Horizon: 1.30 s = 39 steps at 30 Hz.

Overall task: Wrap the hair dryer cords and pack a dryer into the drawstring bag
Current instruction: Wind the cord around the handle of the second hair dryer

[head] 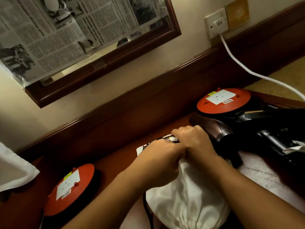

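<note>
A white drawstring bag (186,199) lies bulging on the wooden desk (118,156) in front of me, its mouth pointing away. My left hand (158,157) and my right hand (193,141) are side by side at the bag's mouth, fingers curled round the gathered cloth. A dark object with a white label (171,139) pokes out between them. A bronze hair dryer (216,129) lies just right of my right hand. A black hair dryer (270,128) lies further right. What fills the bag is hidden.
Two orange cable reels stand on the desk, one at the left front (69,189), one at the back right (222,100). A white cord (244,68) runs from a wall socket (216,23). A framed mirror (92,47) covered with newspaper hangs above. White cloth (13,171) lies far left.
</note>
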Each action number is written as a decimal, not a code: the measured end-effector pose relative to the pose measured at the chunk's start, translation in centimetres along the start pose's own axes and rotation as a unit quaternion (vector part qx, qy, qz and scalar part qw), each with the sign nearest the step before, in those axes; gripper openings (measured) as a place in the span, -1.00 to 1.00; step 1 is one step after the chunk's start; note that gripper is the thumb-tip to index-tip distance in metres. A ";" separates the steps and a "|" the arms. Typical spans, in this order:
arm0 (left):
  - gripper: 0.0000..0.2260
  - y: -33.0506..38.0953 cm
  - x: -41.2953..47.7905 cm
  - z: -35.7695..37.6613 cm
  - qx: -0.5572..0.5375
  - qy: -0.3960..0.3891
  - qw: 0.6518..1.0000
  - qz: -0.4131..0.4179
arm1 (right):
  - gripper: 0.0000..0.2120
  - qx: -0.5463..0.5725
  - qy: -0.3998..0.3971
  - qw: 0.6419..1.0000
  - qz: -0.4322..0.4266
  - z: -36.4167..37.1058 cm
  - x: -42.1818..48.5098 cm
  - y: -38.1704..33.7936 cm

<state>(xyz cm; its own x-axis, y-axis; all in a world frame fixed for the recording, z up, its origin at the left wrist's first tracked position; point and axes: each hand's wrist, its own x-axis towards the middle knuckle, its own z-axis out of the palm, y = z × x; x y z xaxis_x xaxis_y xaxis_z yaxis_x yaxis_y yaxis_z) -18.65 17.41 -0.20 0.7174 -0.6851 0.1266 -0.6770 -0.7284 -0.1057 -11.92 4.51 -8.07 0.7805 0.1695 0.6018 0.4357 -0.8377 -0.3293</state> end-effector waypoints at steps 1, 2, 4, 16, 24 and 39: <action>-0.85 -0.6 0.3 0.0 0.001 -0.012 1.000 0.008 | -0.74 -0.012 -0.008 1.000 -0.006 0.0 0.0 0.1; -0.82 -1.2 0.6 -0.2 -0.010 -0.017 1.000 0.003 | -0.74 -0.016 -0.007 1.000 -0.008 0.1 0.0 0.1; -0.75 -2.9 0.9 -1.2 -0.099 0.025 0.994 -0.040 | -0.92 -0.007 0.014 1.000 0.008 0.2 0.0 0.3; -0.95 -8.1 3.1 -1.7 -0.229 0.032 0.963 -0.140 | -0.92 -0.042 0.018 0.999 -0.004 0.7 -0.3 -0.1; -0.89 -10.6 2.7 1.9 -0.333 0.041 0.925 -0.176 | -0.91 0.002 0.070 0.998 -0.005 0.8 -0.6 0.5; -0.83 -5.4 1.2 4.4 -0.112 0.073 0.975 -0.180 | -0.80 0.133 0.199 0.971 0.007 -0.8 -1.2 0.8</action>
<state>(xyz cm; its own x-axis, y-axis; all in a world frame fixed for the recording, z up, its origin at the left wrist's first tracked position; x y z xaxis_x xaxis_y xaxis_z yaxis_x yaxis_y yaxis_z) -13.44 20.48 -3.78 0.8952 -0.3649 0.2558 -0.4163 -0.8896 0.1879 -12.90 3.18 -8.49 0.5746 -0.0997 0.8123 0.5686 -0.6653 -0.4838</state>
